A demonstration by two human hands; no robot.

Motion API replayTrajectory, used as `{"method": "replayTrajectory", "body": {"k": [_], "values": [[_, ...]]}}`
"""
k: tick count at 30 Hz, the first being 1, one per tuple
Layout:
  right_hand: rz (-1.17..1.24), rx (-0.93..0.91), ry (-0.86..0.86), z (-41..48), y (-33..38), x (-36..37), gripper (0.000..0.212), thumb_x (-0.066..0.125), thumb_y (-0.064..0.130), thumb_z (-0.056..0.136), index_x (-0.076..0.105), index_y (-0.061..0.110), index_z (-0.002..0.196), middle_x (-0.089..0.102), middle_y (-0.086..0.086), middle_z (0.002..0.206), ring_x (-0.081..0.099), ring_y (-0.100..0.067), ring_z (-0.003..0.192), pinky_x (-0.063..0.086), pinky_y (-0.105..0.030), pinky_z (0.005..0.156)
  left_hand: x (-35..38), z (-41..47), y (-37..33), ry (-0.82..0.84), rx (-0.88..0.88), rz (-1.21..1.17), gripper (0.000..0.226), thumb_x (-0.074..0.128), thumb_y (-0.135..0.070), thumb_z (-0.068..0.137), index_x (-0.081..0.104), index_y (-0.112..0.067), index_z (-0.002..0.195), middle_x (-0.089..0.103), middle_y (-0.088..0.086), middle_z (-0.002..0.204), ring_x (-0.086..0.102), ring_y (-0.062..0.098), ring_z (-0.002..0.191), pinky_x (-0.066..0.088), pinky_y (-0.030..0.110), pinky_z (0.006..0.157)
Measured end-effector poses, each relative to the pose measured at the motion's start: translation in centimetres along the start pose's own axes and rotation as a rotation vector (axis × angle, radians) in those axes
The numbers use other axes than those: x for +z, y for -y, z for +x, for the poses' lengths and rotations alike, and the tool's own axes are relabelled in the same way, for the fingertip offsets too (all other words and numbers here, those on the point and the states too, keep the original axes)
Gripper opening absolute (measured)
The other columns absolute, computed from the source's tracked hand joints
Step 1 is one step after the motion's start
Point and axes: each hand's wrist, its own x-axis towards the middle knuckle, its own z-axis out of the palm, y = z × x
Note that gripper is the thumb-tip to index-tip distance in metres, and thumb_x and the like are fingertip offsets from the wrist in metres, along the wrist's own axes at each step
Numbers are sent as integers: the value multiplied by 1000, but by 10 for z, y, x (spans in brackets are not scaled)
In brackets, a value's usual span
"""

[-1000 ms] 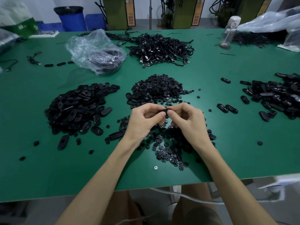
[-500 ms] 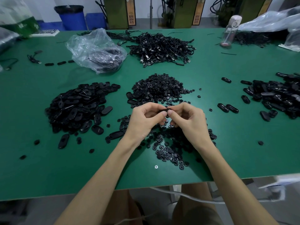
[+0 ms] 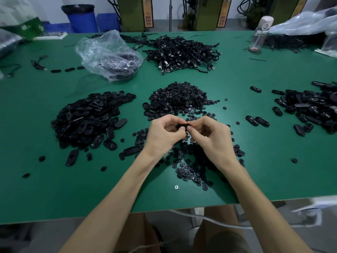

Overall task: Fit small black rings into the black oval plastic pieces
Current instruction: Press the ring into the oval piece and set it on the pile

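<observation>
Nearest, at 6 o'clock: two bare forearms reaching in over the table (image 3: 54, 189) edge. Just beyond, pinched between left hand (image 3: 164, 136) and right hand (image 3: 213, 137): one black oval piece (image 3: 182, 126), lifted clear of the table, both grips clamped on it with fingers curled round its ends. Cannot tell whether a ring already sits in it; too small, and covered by fingertips.

Likely trouble from here:
- Pressing off-centre and cocking the ring in its seat, for want of any clear look under the fingertips.
- Letting the ring spring out of the pinch and losing it among the loose rings (image 3: 189, 172) strewn directly below, black on black.
- Mixing fitted and unfitted ovals, given look-alike heaps: left oval pile (image 3: 91, 117) at 9 o'clock, right oval pile (image 3: 313, 108) at 3 o'clock.

Surface: matt green, with one bright screw head (image 3: 176, 187) at 6 o'clock.
- At 12 o'clock, close: the ring heap (image 3: 180, 99).
- Farther along 12: a tangled cable heap (image 3: 182, 52).
- At 11: a crumpled clear plastic bag (image 3: 107, 53).
- At 1: a pale bottle (image 3: 259, 31).

Past the far edge: a blue bin (image 3: 82, 17) at 11 and olive machine cabinets (image 3: 131, 13) at 12, against a pale wall.
</observation>
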Motion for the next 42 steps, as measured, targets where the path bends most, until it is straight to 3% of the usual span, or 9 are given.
{"method": "replayTrajectory", "body": {"k": [4,7,20,23,28,33,37,42], "values": [[25,6,-8,0,1,-1,9,76,8,92,75,17,92,72,16,70,65,-2,61,48,-12,61,-1,1,1,21,11,-38,15,74,3,90,75,-9,98,80,9,89,78,23,79,62,28,78],[41,23,-20,1,0,-3,8,76,10,94,75,18,93,72,10,70,65,-4,59,51,-17,60,-3,1,1,42,10,-106,13,73,4,91,75,-2,103,80,9,89,78,21,79,60,24,76],[73,38,-28,1,3,-5,10,77,12,93,74,21,91,72,5,67,65,-7,56,51,-17,58,-4,-3,-8,33,24,-93,13,72,6,92,73,4,104,79,7,85,77,18,75,60,23,73],[71,41,-25,0,4,-5,11,77,12,93,74,23,90,73,5,68,65,-7,57,50,-17,58,-4,-4,-9,36,3,-66,12,73,4,92,74,-3,103,79,7,87,77,18,77,60,23,74],[4,40,-1,-1,6,-3,20,79,11,91,73,29,86,73,9,69,66,-5,59,51,-18,60,1,-1,-5,6,-2,83,18,73,-2,87,73,-19,92,78,2,88,75,20,82,63,37,83],[-8,48,0,-1,6,-2,17,79,7,90,74,23,87,73,5,69,67,-10,60,56,-26,62,3,1,0,5,20,145,18,72,-6,86,72,-23,91,76,-2,86,74,15,81,61,29,77],[1,66,-23,0,5,-2,14,79,8,90,75,21,87,73,7,68,68,-11,60,58,-27,62,4,1,0,25,44,168,17,69,-4,93,70,-20,99,76,1,92,74,18,84,62,35,82],[42,58,-42,0,2,-4,8,79,14,92,75,20,91,73,3,68,68,-13,57,57,-26,59,-4,0,-3,58,45,-1,14,72,1,94,74,-3,107,79,9,91,77,15,79,58,21,75]]}}
